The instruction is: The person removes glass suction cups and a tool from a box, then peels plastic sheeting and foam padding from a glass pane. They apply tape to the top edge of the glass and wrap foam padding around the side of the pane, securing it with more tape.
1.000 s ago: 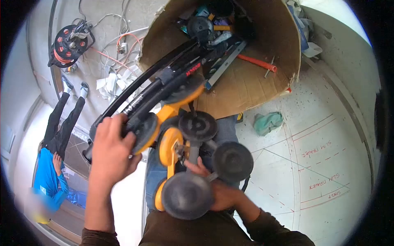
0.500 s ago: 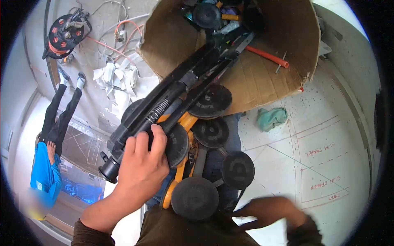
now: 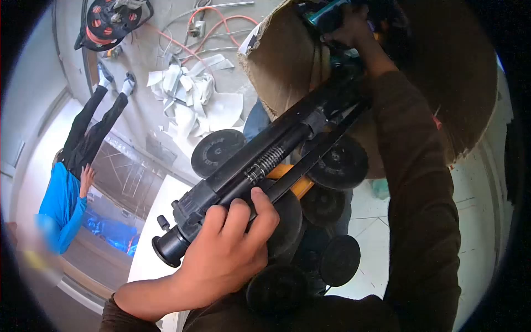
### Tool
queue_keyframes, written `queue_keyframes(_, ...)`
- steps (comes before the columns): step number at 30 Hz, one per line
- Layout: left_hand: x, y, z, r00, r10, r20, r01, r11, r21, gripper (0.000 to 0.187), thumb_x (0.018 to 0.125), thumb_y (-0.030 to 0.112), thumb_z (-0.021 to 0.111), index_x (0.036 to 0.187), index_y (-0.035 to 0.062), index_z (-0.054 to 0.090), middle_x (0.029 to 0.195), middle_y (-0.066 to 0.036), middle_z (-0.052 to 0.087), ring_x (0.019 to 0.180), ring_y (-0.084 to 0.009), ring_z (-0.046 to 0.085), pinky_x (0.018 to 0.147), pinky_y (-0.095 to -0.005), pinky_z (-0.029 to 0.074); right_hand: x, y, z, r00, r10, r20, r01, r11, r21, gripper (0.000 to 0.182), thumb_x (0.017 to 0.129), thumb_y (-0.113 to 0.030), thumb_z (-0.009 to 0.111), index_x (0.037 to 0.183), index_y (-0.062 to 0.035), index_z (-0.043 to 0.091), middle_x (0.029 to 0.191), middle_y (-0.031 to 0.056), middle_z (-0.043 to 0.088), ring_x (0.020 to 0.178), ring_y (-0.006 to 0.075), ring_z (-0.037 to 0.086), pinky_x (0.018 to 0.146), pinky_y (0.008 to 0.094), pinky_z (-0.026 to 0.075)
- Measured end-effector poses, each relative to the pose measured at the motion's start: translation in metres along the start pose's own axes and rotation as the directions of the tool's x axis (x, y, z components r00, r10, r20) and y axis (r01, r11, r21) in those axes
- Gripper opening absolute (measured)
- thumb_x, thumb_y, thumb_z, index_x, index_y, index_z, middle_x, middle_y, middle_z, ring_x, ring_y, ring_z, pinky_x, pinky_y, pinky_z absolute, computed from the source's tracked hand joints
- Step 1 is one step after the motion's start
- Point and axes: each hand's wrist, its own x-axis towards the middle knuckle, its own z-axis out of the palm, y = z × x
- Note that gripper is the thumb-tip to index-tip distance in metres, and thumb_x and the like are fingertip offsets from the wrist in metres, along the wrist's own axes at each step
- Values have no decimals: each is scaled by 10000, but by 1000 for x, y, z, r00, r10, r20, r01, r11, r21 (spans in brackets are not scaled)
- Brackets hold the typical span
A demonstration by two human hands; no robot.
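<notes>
My left hand [image 3: 232,249] is wrapped round the lower part of a black folded tripod [image 3: 249,166], whose far end lies in a large cardboard box [image 3: 287,61]. Inside the box, my right hand [image 3: 351,27] is closed at some dark and teal items [image 3: 329,16]; what exactly it holds is hard to make out. Suction lifters with round black pads [image 3: 337,160] and yellow handles [image 3: 301,185] lie under and beside the tripod, across my lap.
Another person [image 3: 69,171] in a blue top is at the left. White scraps [image 3: 193,94], cables [image 3: 221,25] and a cable reel [image 3: 113,22] lie on the floor. A green bag [image 3: 380,188] is partly hidden behind my right arm.
My right hand has gone from beside my lap up into the box. The view has shifted, and the tripod and my left hand now appear further right. The left hand keeps its grip.
</notes>
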Motion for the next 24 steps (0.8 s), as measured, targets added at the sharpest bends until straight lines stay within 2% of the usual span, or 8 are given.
queue_keyframes(4,2,-1,-8,999,39,16,-38,997,-65,314,752,57,674,996,-140,685,1230,-222,596,901,-291,541,708,-389,414,-54,31,-92,990,18,-143,55,869,491,888,727,-304,846,1476,-44,445,1368,183,556,1186,279,621,1007,398,514)
queue_keyframes(6,4,-5,-10,997,77,28,-75,995,-65,266,760,62,664,947,-121,710,1221,-248,594,896,-295,532,716,-396,416,-94,51,-159,916,119,382,-400,321,859,986,650,-362,834,1502,-74,431,1393,163,516,1245,258,561,1030,429,490)
queue_keyframes(8,4,-7,-10,997,75,13,-74,996,-55,238,764,71,661,923,-98,719,1222,-243,595,914,-296,534,738,-405,419,-133,31,-237,917,185,354,-395,284,874,1081,594,-403,828,1525,-63,396,1379,148,503,1282,249,525,1063,438,464)
queue_keyframes(10,5,-11,-11,998,56,11,-55,996,-70,218,768,79,659,902,-80,723,1225,-242,595,933,-300,535,761,-413,421,-171,37,-273,983,87,163,-184,548,816,1101,622,-416,829,1543,-47,351,1400,153,497,1314,268,525,1086,436,451)
queue_keyframes(12,7,-13,-10,999,28,20,-26,995,-101,204,772,87,656,886,-68,723,1232,-244,594,955,-305,536,786,-420,422,-224,7,-312,967,144,209,-251,414,875,1132,592,-450,856,1520,-34,360,1443,179,473,1364,309,496,1118,440,423)
queue_keyframes(15,11,-13,-4,1000,-11,-27,8,995,-104,196,770,99,657,867,-58,723,1233,-247,591,984,-316,537,806,-421,423,-279,-40,-376,927,-141,347,-276,367,888,1163,401,-380,942,1405,-62,451,1468,206,452,1371,333,487,1124,453,410)
queue_keyframes(18,17,-13,-9,1000,-21,-14,20,994,-103,213,780,104,650,903,-55,722,1242,-239,574,1012,-331,527,840,-430,432,-318,-141,-426,860,161,483,-493,26,870,763,445,-207,1029,1055,-170,571,1397,209,489,1328,397,506,1106,507,379)
queue_keyframes(24,24,-15,-14,993,-12,-116,0,995,-97,151,843,101,636,863,-24,719,1166,-168,583,1022,-300,528,853,-408,437,-333,-183,-443,777,-456,434,-372,224,901,724,766,-460,859,1372,-192,566,1448,302,393,1357,507,426,1086,541,415)
